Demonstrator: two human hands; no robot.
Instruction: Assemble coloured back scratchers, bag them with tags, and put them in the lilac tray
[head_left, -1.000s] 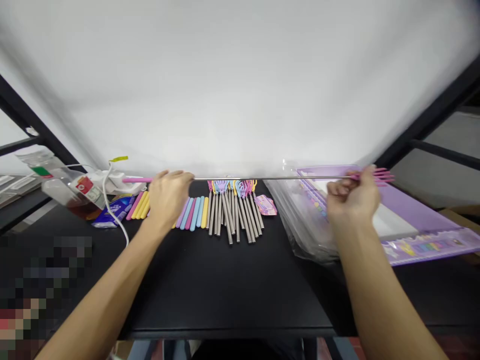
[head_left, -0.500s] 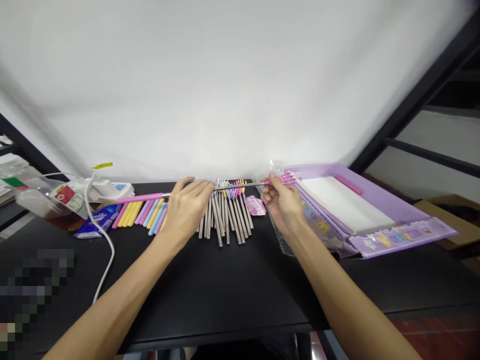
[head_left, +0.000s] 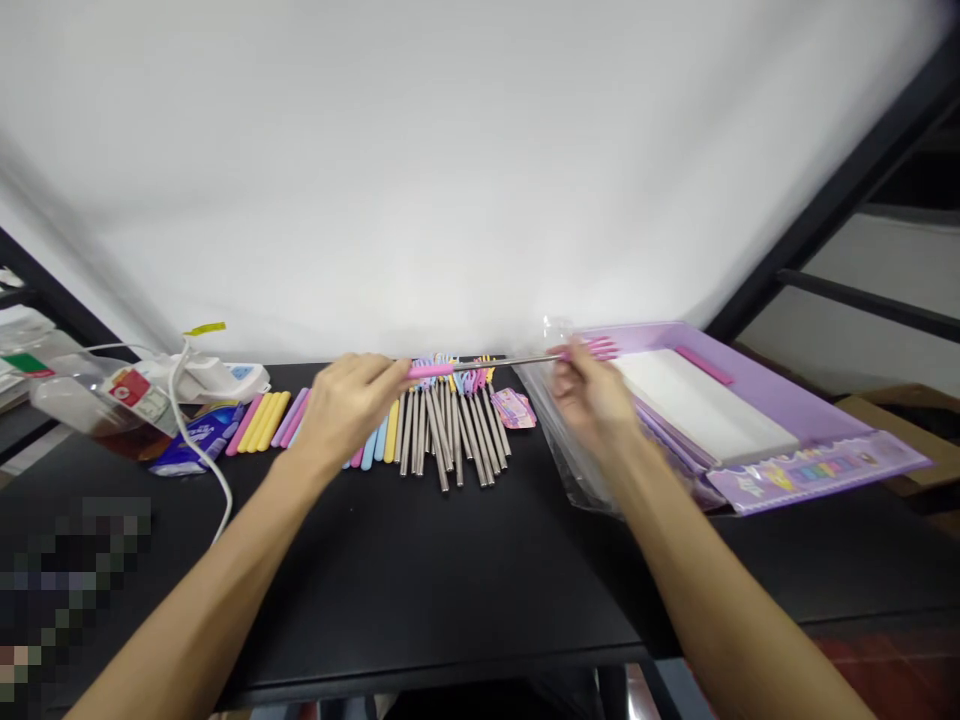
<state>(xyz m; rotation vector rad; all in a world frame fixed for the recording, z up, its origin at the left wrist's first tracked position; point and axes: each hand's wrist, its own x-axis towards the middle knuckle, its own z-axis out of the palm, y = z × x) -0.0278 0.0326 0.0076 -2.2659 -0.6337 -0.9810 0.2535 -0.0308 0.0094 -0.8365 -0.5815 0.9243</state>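
Note:
A pink telescopic back scratcher (head_left: 506, 363) with a metal rod is held level between my two hands above the table. My left hand (head_left: 349, 405) is closed around its pink handle; the handle's far end is hidden in the palm. At the claw end, my right hand (head_left: 592, 390) pinches the rod just below the pink prongs, slightly blurred. Behind and below the rod lie several metal-shafted back scratchers (head_left: 457, 430) with coloured heads toward the wall. Left of these are several pastel handle tubes (head_left: 266, 422), some hidden by my left hand.
On the right, a purple display box (head_left: 810, 410) stands by a clear plastic bag (head_left: 577, 465). Small pink cards (head_left: 514, 408) lie near the shafts. At left are a tilted bottle (head_left: 112, 410), a blue packet (head_left: 199, 440), a power strip (head_left: 217, 380) and a white cable (head_left: 180, 400).
The back scratcher's pink handle has moved right, and its exposed metal rod looks shorter. My left hand has shifted from the rod onto the handle; my right hand has moved slightly right.

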